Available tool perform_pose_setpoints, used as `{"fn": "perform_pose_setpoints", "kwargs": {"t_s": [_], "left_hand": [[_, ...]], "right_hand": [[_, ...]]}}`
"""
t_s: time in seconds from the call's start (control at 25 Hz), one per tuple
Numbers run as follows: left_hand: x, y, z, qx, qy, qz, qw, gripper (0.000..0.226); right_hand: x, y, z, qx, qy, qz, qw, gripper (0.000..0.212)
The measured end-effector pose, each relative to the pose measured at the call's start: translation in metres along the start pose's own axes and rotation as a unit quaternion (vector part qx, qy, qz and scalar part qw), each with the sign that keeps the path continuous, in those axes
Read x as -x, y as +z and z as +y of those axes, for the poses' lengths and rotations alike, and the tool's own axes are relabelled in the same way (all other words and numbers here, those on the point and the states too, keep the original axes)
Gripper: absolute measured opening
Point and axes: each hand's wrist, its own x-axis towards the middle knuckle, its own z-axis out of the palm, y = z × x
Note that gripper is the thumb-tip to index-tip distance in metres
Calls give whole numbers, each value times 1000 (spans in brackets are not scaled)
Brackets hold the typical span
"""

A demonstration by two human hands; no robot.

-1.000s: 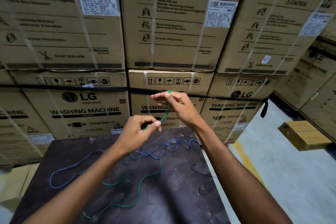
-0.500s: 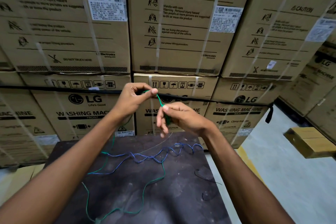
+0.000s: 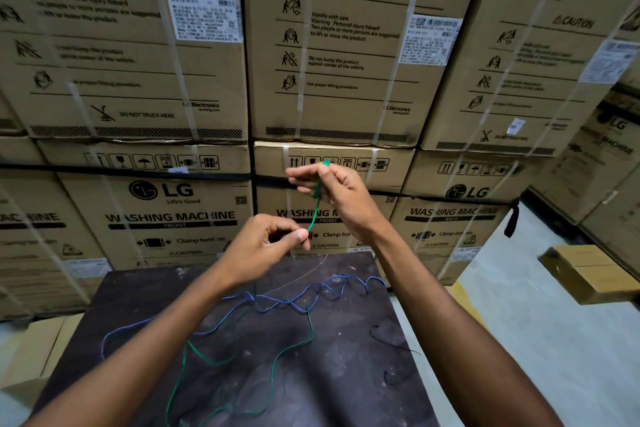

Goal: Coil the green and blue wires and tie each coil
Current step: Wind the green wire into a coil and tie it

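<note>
Pinched between thumb and forefinger of both hands: green wire, held raised above the table at centre frame.

Right hand: upper of the two, centre frame, fingers closed narrowly on the wire; a short green loop shows at the top of the fist, and the wire leaves the underside of the hand.

Left hand: lower and to the left, fingers curled, thumb tip and forefinger closed on the wire. A taut green span runs diagonally between the two grips.

Green wire, remainder: slack, lying in loose bends on the table at lower centre, running toward the bottom edge of the frame.

Blue wire: loose on the table, uncoiled, wavy at centre right below the hands, sweeping to a long loop at lower left; crosses the green wire near centre.

Thin black wire scraps: on the table, right of centre, apart from both coloured wires.

Table: dark, scuffed top, filling lower centre.

Cardboard boxes: stacked wall, strapped, printed "LG" and "WASHING MACHINE", across the whole upper frame.

Small box: on the floor, right edge.
</note>
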Motion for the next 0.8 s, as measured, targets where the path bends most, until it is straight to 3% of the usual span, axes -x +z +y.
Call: {"fn": "perform_pose_setpoints", "kwargs": {"t_s": [0.12,0.2,0.36,0.52,0.68,0.8], "left_hand": [[-4,-17,15,-39,35,-3,999,26],[-15,-33,22,-46,53,32,997,24],[-40,-57,28,-45,71,81,993,16],[-58,-60,26,52,46,129,989,9],[-58,-51,16,164,-10,149,975,18],[-49,-36,3,189,-47,142,971,18]], "right_hand": [[3,6,8,172,-8,-31,984,36],[10,9,6,219,5,-90,972,33],[21,13,-6,84,70,-162,981,42],[17,13,-24,-16,78,-212,974,44],[10,19,-38,-204,50,-204,956,38],[-1,26,-49,-304,18,-155,940,39]]}}
